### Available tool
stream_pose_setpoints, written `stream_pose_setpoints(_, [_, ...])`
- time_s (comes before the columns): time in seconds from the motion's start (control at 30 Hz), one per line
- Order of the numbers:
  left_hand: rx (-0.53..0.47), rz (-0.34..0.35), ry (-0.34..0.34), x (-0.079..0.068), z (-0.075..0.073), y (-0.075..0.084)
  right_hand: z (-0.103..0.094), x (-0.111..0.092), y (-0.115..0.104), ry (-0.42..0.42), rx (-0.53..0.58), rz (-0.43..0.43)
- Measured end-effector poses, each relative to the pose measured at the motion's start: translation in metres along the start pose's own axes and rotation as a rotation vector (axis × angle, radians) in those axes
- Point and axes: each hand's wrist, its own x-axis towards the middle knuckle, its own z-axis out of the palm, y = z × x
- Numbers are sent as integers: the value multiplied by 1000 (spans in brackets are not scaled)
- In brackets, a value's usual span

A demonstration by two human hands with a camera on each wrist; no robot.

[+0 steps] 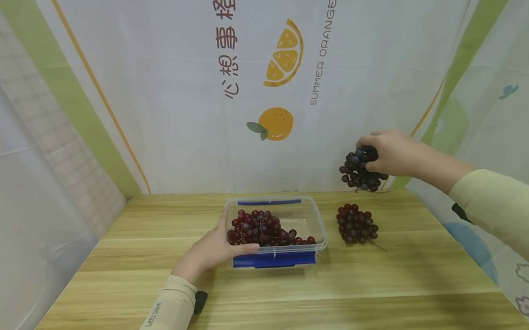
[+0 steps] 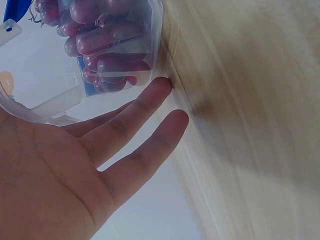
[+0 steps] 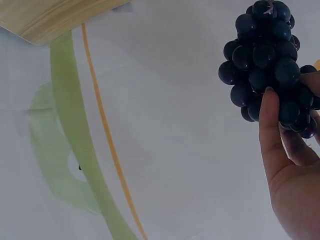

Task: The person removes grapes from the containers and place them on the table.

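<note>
A clear plastic container [image 1: 316,222] with blue clips stands on the table, with red grapes [image 1: 256,227] heaped mostly at its left and front. My left hand [image 1: 212,248] rests against its left side, the thumb lying along the front rim. In the left wrist view, the fingers [image 2: 150,150] reach out fairly straight beside the clear wall. My right hand [image 1: 394,153] holds a dark bunch of grapes [image 1: 358,171] in the air, above the table's back right. The right wrist view shows the thumb and fingers around this bunch [image 3: 260,60]. Below it, another bunch of red grapes [image 1: 356,225] lies right of the container.
The wooden table [image 1: 261,303] reaches to a white printed curtain [image 1: 178,114] at the back. More curtain hangs along both sides. A thin stem sticks out from the bunch lying on the table.
</note>
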Motion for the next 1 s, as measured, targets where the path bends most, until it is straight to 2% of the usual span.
stream_pose_setpoints(0.23, [5, 3, 6, 1, 0, 1, 3, -5, 10, -6, -25, 8])
stream_pose_setpoints(0.5, [6, 5, 6, 0, 0, 0, 4, -9, 20, -30, -5, 47])
stream_pose_setpoints(1.0, [0, -1, 8, 0, 1, 0, 12, -15, 41, -19, -17, 70])
